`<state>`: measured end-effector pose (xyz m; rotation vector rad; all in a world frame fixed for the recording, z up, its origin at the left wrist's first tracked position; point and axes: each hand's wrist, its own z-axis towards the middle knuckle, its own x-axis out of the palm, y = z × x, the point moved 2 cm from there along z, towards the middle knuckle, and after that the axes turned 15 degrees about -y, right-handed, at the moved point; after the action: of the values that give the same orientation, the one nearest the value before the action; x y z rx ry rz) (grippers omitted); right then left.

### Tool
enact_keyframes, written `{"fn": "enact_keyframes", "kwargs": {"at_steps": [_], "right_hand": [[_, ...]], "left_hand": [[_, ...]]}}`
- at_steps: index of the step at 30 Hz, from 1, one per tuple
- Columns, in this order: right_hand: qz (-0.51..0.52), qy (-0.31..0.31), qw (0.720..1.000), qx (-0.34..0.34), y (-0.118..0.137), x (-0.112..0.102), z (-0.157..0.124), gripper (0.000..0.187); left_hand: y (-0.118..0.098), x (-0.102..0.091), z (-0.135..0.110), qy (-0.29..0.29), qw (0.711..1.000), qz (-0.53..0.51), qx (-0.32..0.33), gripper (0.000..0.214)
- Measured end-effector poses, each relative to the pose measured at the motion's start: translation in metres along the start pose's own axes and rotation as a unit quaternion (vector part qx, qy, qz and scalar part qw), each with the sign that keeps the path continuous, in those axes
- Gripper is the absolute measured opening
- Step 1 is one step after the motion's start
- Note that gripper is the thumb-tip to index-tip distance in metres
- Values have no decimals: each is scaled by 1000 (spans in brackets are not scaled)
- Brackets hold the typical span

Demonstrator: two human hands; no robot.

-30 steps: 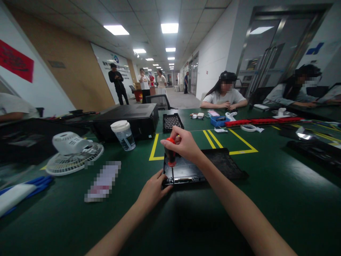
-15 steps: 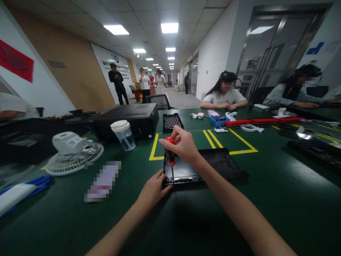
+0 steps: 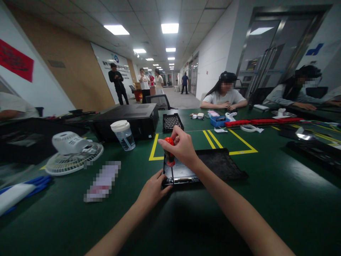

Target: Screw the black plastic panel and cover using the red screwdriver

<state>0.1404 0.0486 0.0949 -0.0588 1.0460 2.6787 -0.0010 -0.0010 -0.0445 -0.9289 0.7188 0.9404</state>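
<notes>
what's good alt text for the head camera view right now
A right hand holds a red-and-black screwdriver nearly upright over the near left corner of a flat black tray-like panel, steadied by the left hand on a green tabletop. To the left are a clear cup with a white lid and a white round-grilled fan.

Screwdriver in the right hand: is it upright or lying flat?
Upright: the right hand grips the screwdriver by its handle, and the shaft points down toward the black panel.
</notes>
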Motion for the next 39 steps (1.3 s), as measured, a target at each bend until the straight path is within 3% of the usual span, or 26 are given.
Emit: {"fn": "enact_keyframes", "kwargs": {"at_steps": [15,19,23,28,32,39], "right_hand": [[71,29,996,53,-8,6,-1,24],[85,59,994,35,-6,6,0,16],[78,78,994,1,-5,7,3,23],[123,116,985,22,-7,8,4,28],[198,148,964,94,-11,12,3,27],[344,192,893,217,-15,21,-3,30]], "left_hand": [[-2,-1,0,9,1000,9,-4,31],[-2,-2,0,11,1000,6,-10,31],[-2,-3,0,17,1000,2,-11,29],[1,0,0,20,1000,5,-20,30],[-1,-2,0,21,1000,-1,-19,28],[-4,-5,1,14,1000,0,-12,28]]}}
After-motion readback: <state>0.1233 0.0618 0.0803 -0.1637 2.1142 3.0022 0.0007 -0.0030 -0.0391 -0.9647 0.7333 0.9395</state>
